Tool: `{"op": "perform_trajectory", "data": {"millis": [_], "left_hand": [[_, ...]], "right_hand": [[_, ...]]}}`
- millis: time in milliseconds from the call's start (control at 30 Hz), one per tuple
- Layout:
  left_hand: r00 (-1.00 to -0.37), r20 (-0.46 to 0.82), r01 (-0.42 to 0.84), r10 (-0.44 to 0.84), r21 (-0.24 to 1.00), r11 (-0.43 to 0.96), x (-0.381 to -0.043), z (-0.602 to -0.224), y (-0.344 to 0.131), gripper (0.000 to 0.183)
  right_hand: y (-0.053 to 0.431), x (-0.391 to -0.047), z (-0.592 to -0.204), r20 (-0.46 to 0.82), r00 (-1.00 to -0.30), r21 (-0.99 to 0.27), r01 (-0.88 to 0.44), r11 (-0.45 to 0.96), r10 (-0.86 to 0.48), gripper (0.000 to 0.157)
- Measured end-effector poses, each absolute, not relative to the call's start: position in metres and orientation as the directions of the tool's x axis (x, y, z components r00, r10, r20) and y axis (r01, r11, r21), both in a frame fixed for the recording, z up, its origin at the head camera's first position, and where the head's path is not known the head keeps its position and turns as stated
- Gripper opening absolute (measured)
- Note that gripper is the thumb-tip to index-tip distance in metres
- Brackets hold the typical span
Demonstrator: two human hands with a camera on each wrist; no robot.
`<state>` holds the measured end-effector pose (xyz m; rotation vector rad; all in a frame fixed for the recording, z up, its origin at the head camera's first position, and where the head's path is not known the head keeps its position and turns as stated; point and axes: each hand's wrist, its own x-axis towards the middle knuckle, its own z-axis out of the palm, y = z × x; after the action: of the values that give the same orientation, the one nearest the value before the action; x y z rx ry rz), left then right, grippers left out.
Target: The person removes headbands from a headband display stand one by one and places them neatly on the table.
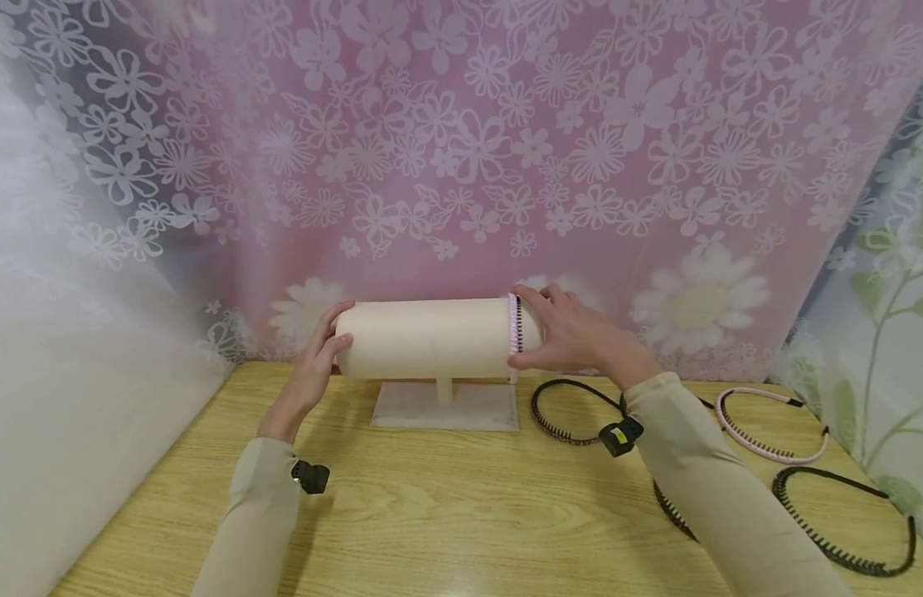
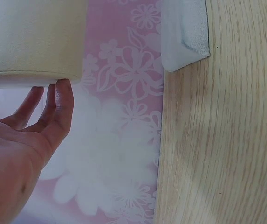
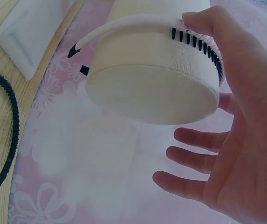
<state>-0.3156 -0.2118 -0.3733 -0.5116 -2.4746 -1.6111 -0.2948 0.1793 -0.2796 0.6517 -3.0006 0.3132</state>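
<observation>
A cream padded roll on a post and flat base, a headband stand (image 1: 424,340), stands at the back of the table. My left hand (image 1: 312,369) holds its left end, thumb at the front and fingers round the back; the left wrist view shows fingertips (image 2: 64,88) against the end's rim. Over the right end sits a pink headband (image 3: 124,24) with black comb teeth, its black tips hanging apart below the roll. My right hand (image 1: 576,336) grips this band between thumb and index finger across the roll, while its other fingers stretch out past the end.
To the right on the wooden table (image 1: 431,514) lie a dark toothed headband (image 1: 539,410), a pink one (image 1: 767,450), a black one (image 1: 842,555) and another dark one (image 1: 673,512) partly under my right sleeve. A flowered pink curtain (image 1: 446,166) hangs close behind the stand.
</observation>
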Motion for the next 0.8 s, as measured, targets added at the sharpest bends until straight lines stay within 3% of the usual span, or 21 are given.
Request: {"op": "perform_trajectory", "data": {"millis": [500, 800], "left_hand": [[-0.928, 0.311, 0.368, 0.206, 0.859, 0.358, -0.315, -0.373, -0.211, 0.055], [-0.93, 0.302, 0.359, 0.208, 0.864, 0.352, -0.315, -0.373, -0.211, 0.055]], "right_hand": [[0.187, -0.294, -0.282, 0.088, -0.915, -0.226, -0.404, 0.886, -0.395, 0.106], [0.193, -0.294, -0.286, 0.071, -0.91, -0.314, -0.408, 0.857, -0.407, 0.105]]}}
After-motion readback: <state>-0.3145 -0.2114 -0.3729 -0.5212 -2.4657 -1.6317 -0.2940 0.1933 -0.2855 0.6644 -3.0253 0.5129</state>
